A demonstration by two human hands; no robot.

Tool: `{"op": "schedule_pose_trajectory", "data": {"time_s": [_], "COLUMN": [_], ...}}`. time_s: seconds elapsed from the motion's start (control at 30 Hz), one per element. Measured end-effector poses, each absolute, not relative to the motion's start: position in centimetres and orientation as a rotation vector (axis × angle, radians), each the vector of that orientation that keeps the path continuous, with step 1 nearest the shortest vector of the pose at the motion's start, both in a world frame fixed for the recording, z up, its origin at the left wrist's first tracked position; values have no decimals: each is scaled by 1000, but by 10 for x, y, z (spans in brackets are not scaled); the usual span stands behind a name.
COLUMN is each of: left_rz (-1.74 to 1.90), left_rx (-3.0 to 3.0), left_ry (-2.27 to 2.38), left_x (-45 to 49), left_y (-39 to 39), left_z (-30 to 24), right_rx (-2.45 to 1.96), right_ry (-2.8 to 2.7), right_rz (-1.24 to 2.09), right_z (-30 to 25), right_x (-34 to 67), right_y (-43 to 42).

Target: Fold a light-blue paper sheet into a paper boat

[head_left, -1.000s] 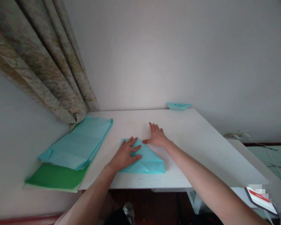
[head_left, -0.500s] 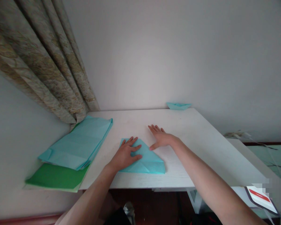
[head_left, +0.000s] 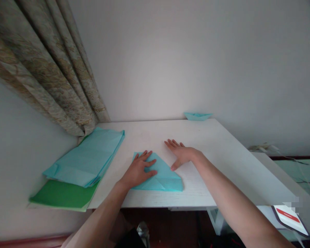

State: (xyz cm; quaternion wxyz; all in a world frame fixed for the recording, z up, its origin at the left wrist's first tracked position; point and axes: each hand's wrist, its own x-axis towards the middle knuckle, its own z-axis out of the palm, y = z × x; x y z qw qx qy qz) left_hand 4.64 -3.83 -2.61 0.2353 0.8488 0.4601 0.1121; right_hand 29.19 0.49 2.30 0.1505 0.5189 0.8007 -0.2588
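A folded sheet of light blue paper (head_left: 161, 175) lies flat near the front edge of the white table (head_left: 206, 137). It has a slanted right side and a folded band along its bottom. Spread over its left part, my left hand (head_left: 139, 170) presses it down with the fingers apart. My right hand (head_left: 181, 153) is open at the paper's slanted right edge. Its thumb tip is at that edge, while the other fingers stretch over the tabletop beyond. Part of the paper is hidden under my left hand.
On the left, a stack of light blue paper (head_left: 88, 158) rests on green paper (head_left: 64, 194). A folded blue paper boat (head_left: 197, 116) stands at the back against the wall. A patterned curtain (head_left: 54, 69) hangs at the left, and a device with a lit screen (head_left: 290, 218) is at lower right.
My right hand has slid a little right and toward me, its thumb moving down along the paper's slanted edge. My left hand and the paper have stayed in place.
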Motion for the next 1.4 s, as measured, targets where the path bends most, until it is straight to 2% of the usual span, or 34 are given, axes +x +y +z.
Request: {"op": "schedule_pose_trajectory", "data": {"time_s": [0.9, 1.07, 1.4], "left_rz": [318, 369, 529], "left_rx": [2345, 2356, 2292], "left_ry": [1230, 1259, 1935], "left_x": [45, 46, 31], "left_y": [-40, -40, -26], "left_z": [-26, -29, -34], "right_rx": [1500, 1764, 1728], "right_ry": [2331, 2508, 2550], "right_rz": [-871, -660, -653], "right_z": [28, 3, -6], "right_x": [295, 271, 258], "right_y": [-10, -10, -9]}}
